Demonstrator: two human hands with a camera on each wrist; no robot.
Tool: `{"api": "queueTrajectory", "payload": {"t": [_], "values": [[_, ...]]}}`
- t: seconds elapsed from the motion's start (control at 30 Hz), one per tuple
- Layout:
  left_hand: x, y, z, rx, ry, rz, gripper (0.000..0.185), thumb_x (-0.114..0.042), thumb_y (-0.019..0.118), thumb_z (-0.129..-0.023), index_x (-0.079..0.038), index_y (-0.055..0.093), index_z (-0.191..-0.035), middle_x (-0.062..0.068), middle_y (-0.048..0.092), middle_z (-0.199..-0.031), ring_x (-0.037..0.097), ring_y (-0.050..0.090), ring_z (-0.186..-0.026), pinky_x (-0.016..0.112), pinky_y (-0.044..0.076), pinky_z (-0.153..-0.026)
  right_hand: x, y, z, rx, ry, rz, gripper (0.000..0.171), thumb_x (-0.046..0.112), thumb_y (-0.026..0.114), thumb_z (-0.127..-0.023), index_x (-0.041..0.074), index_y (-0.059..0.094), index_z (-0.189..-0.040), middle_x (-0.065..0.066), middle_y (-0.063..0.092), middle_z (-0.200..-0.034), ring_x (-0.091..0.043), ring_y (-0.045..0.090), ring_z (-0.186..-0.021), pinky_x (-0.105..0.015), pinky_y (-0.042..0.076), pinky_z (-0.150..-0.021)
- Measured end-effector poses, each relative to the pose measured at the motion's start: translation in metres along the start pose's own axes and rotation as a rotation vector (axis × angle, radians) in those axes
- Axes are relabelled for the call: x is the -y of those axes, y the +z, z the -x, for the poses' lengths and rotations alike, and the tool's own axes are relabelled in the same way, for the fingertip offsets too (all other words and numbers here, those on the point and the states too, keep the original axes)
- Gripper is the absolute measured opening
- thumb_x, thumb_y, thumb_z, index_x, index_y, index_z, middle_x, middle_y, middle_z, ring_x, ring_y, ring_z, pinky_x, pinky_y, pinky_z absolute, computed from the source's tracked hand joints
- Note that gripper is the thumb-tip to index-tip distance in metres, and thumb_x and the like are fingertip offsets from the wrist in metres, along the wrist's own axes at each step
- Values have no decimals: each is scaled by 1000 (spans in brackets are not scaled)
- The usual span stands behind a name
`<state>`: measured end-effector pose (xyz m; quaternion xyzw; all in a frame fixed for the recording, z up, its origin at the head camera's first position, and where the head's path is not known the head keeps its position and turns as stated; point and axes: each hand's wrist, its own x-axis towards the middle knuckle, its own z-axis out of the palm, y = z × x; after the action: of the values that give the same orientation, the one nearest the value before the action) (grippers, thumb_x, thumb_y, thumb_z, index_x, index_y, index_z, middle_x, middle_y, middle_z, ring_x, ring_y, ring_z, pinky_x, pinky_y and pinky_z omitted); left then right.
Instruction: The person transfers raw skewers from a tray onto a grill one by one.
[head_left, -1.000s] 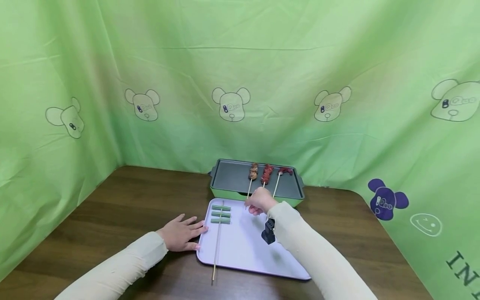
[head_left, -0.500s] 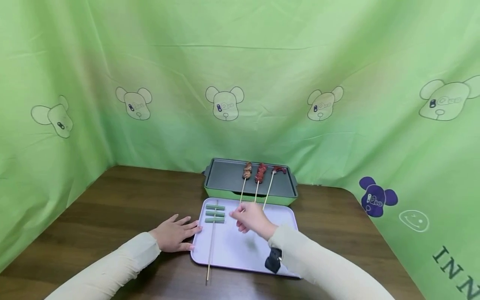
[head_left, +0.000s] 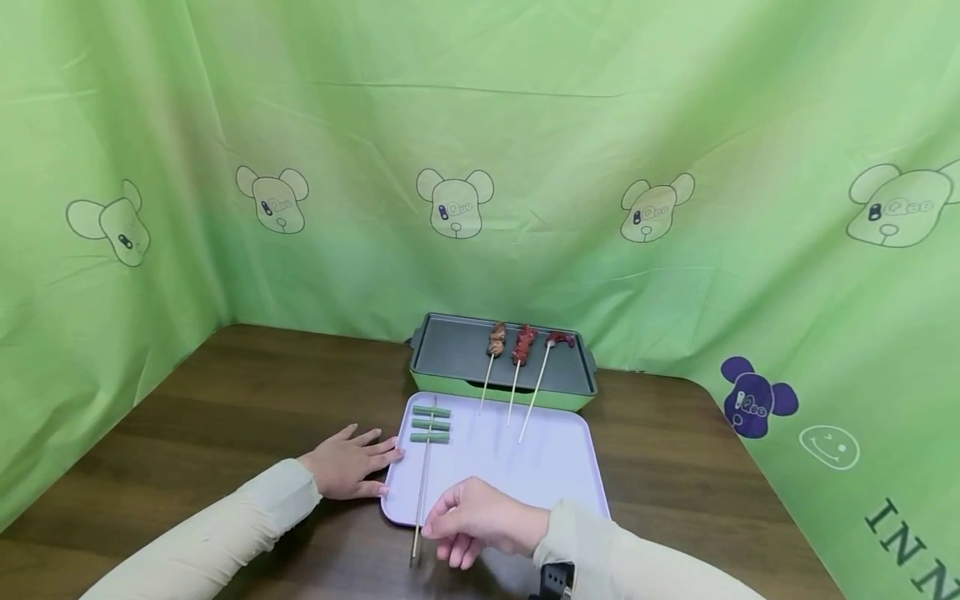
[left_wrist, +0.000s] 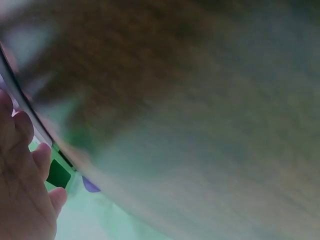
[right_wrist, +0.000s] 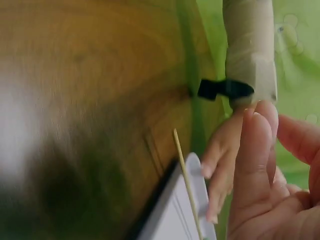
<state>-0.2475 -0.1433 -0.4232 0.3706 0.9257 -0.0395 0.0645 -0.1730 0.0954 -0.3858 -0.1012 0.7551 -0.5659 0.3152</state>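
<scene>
My left hand [head_left: 350, 465] lies flat on the table, its fingertips at the left edge of a pale lilac tray [head_left: 517, 471]. In the left wrist view only part of that hand [left_wrist: 22, 175] shows. A skewer of green bean pieces [head_left: 431, 424] lies on the tray, its bare stick [right_wrist: 183, 172] jutting over the near edge. My right hand [head_left: 483, 523] hovers just right of the stick's near end, fingers bent. In the right wrist view its fingers [right_wrist: 255, 155] stand apart from the stick and hold nothing.
Behind the tray stands a green grill with a dark plate [head_left: 453, 350]. On it lie a brown meat skewer [head_left: 497, 340], a red meat skewer [head_left: 523, 344] and a dark red curled skewer [head_left: 560, 338]. Their sticks reach over the tray. A green curtain [head_left: 360, 275] surrounds the table.
My right hand has let go of the brown meat skewer's stick and moved toward me and left, to the green bean skewer's near end. The left hand stays at the tray's edge.
</scene>
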Motion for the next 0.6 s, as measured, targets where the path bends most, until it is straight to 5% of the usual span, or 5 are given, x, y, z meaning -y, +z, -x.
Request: {"api": "queueTrajectory", "payload": {"t": [0.33, 0.6], "values": [[0, -1, 2, -16, -4, -21, 61, -53, 47, -94, -16, 48, -142, 4, 44, -147, 32, 39, -134, 55, 30, -105, -19, 22, -8, -179, -19, -234, 16, -5, 64, -81, 5, 53, -88, -1, 58, -55, -3, 52, -41, -15, 44, -40], [-3, 0, 1, -26, 0, -30, 61, -54, 47, -94, -17, 48, -142, 3, 45, -147, 32, 39, -134, 55, 31, -104, -37, 31, -11, -110, 47, -187, 11, -3, 64, -83, 5, 60, -77, 2, 55, -51, -1, 50, -39, -12, 40, -38]]}}
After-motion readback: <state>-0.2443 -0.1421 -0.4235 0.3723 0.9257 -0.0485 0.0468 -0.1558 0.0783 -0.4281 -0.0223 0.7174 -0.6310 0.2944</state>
